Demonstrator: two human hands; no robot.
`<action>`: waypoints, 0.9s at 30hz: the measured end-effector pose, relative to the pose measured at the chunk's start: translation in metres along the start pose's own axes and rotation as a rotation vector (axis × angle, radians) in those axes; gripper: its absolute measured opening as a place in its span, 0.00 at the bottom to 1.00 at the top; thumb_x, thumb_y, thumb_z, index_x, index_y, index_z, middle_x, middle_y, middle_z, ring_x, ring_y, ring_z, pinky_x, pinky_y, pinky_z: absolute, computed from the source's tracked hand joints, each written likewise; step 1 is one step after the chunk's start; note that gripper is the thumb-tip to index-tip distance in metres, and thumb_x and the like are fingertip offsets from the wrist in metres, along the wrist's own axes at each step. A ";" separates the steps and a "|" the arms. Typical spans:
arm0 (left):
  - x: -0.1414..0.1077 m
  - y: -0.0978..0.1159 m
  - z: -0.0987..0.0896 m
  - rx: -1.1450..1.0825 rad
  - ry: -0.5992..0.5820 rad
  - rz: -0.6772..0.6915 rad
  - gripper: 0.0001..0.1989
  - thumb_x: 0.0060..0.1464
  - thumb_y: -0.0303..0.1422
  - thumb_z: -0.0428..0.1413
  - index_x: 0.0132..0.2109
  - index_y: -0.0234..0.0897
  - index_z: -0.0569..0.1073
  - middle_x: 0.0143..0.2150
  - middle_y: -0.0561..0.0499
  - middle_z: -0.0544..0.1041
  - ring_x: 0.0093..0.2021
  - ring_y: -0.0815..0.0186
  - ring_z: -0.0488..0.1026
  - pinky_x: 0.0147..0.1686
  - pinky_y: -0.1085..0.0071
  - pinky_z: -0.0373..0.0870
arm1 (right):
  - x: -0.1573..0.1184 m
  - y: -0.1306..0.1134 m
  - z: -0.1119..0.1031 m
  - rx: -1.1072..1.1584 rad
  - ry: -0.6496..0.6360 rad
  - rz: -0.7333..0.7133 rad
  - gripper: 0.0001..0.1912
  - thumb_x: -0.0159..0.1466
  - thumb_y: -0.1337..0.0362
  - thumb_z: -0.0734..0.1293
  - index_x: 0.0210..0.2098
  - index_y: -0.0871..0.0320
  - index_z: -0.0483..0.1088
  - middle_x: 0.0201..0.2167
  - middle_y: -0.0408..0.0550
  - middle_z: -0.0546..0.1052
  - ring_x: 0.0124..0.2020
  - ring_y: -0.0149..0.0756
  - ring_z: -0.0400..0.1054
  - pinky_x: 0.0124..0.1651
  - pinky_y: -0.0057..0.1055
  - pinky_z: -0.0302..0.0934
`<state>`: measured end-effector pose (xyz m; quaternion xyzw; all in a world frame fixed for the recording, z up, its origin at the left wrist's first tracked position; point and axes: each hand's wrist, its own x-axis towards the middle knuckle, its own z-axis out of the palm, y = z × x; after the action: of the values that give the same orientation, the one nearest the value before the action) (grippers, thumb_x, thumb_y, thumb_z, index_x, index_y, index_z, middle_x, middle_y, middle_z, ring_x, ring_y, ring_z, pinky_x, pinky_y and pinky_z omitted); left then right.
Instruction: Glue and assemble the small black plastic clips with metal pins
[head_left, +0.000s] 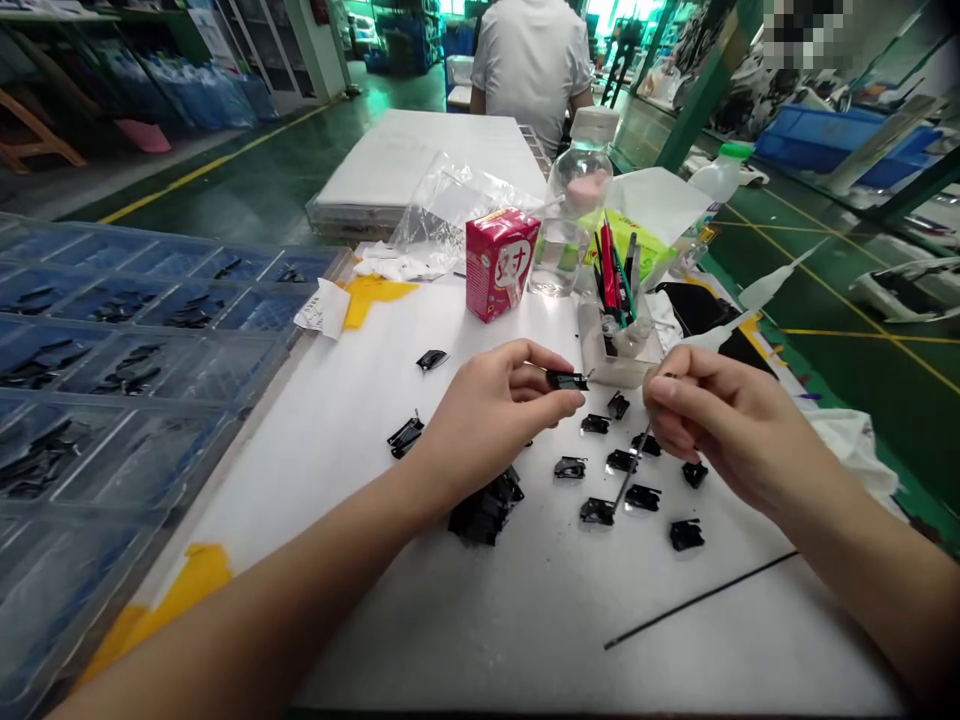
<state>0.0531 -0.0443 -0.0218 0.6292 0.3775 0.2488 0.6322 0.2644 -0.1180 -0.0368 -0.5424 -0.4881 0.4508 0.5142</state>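
One small glossy black plastic piece (568, 380) in the left hand (517, 400), up above the white flat surface (510, 620). Left grip nearly closed, thumb and fingers pinching the piece; forearm enters lower left, back of hand upward. Piece lies near-level, long axis roughly left to right, free end pointing at the right hand (679, 405). Right forearm comes in from lower right, wrist bent inward, thumb and index tight together on one thin grey rod (632, 474), slanting down and leftward; its lower end is by a loose piece, contact unclear. Loose on the surface: nine similar black pieces (643, 497), scattered below and around the right hand; one more (432, 359) beyond the left wrist; one heap of black pieces (487, 508) beside the left forearm, too overlapped to count. One long thin black rod (697, 602) lies nearer the camera, slanting up rightward.
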 end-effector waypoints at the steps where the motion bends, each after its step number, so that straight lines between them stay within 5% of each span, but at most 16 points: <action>1: 0.000 0.000 0.000 0.002 0.002 -0.001 0.12 0.54 0.32 0.65 0.44 0.37 0.73 0.33 0.52 0.80 0.35 0.65 0.76 0.37 0.68 0.71 | 0.001 0.002 0.000 -0.003 -0.022 0.014 0.17 0.64 0.54 0.75 0.28 0.56 0.67 0.15 0.37 0.65 0.15 0.26 0.56 0.17 0.23 0.53; 27: 0.000 0.000 0.001 0.019 0.020 0.022 0.12 0.54 0.33 0.66 0.44 0.36 0.74 0.32 0.54 0.79 0.34 0.66 0.76 0.37 0.69 0.70 | 0.001 0.006 0.005 -0.016 -0.050 0.009 0.18 0.65 0.53 0.74 0.28 0.56 0.67 0.16 0.36 0.66 0.15 0.23 0.57 0.17 0.19 0.54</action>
<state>0.0542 -0.0450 -0.0215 0.6369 0.3793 0.2585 0.6194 0.2596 -0.1167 -0.0436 -0.5372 -0.5021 0.4626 0.4953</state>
